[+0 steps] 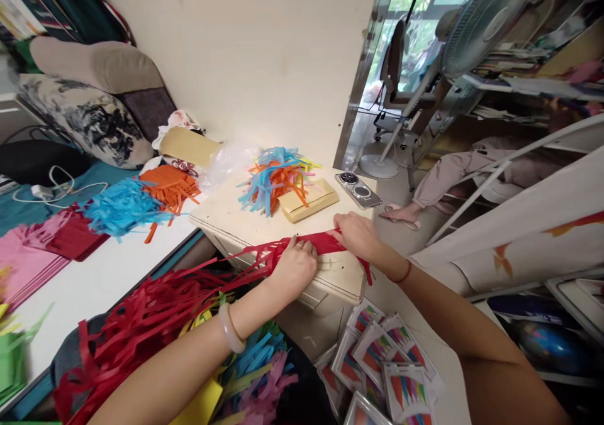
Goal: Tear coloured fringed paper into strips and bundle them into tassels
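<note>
My left hand [295, 266] and my right hand [356, 233] both press down on a red fringed paper strip [325, 242] laid along the near edge of a small cream table [236, 217]. The strip's long red fringe [155, 309] trails off the table to the left and down toward my lap. My left wrist wears a pale bangle, my right a thin red cord. The hands sit close together, fingers closed over the paper's uncut band.
On the table lie a pile of blue and orange fringe [276, 176], a tan box [309, 200] and a phone [357, 189]. Blue, orange and pink paper stacks [120, 205] sit left. Packets of coloured paper [382, 362] lie below. A fan [476, 22] and another person's legs [448, 173] are at right.
</note>
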Demonstrator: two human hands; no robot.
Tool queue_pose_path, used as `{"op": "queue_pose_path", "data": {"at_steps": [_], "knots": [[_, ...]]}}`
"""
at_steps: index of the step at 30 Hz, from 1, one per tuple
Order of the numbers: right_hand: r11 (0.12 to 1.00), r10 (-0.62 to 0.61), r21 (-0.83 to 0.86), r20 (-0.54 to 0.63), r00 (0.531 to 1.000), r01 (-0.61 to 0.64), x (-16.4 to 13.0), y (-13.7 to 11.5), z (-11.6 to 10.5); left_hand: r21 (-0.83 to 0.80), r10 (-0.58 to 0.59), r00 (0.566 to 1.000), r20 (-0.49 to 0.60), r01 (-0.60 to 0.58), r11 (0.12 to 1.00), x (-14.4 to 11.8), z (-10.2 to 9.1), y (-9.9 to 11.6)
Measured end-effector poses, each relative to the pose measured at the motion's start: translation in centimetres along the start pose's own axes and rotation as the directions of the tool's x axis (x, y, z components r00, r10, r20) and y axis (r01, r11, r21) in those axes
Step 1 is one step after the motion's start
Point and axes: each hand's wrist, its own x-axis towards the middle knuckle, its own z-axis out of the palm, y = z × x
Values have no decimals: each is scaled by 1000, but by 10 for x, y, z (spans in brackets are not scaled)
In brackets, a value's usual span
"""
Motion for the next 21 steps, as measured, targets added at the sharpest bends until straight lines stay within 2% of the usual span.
{"op": "queue_pose_path", "data": {"at_steps": [1,3,4,6,9,12,16,21], "knots": [[997,-75,-5,-66,995,74,-4,1,-1,11,1,1000,4,-1,1000,2,0,0],[957,-277,42,-143,950,285,-11,0,-1,44,13,1000,-8,-13,999,5,1,0],[921,-364,88,-146,920,379,-14,-3,1,64,25,999,-22,-24,998,7,1,-1],[875,-439,159,-135,888,457,-16,-11,8,94,38,998,-53,-33,995,9,2,-3],[882,-425,140,-174,888,449,-14,-23,21,88,28,995,-91,-20,996,10,6,-7],[882,-415,122,-259,872,456,-12,-23,33,67,5,993,-120,3,998,5,10,-12],[866,-369,203,-359,857,458,-20,-2,44,24,-45,990,-134,48,999,-8,11,-17],[840,-301,344,-348,888,419,-22,26,47,-64,-97,987,-130,89,994,-17,13,-23]]}}
